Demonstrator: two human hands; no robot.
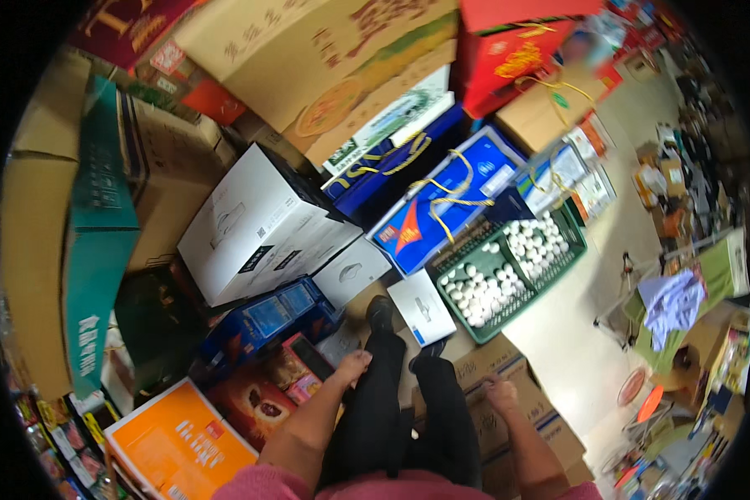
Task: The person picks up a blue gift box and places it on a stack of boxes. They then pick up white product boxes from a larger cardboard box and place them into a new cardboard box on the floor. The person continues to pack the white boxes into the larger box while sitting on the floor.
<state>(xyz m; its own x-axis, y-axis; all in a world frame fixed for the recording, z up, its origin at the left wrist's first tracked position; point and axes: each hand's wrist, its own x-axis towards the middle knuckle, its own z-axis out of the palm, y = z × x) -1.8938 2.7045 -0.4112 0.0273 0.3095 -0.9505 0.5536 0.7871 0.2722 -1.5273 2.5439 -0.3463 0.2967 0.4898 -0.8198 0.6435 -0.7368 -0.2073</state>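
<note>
My left hand (354,367) hangs beside my left thigh, fingers curled, near a red fruit box (256,403). Over the stacked brown cartons (537,425), my right hand (501,394) is loosely curled beside my right leg. Whether anything small lies in either hand cannot be told. A white box (421,309) with a printed device picture is at my feet. Just beyond it stands a green plastic crate (512,312) of white egg-like objects (484,294), divided in two. Next to the crate lies a blue gift box (450,200) with yellow rope handles.
White boxes (244,225) are stacked ahead on the left, beside a blue box (275,312). An orange box (181,440) lies at lower left. Large brown cartons (350,56) and a red gift bag (512,62) stand farther ahead. A green folding cot (725,269) bearing a lilac cloth (672,306) is at right.
</note>
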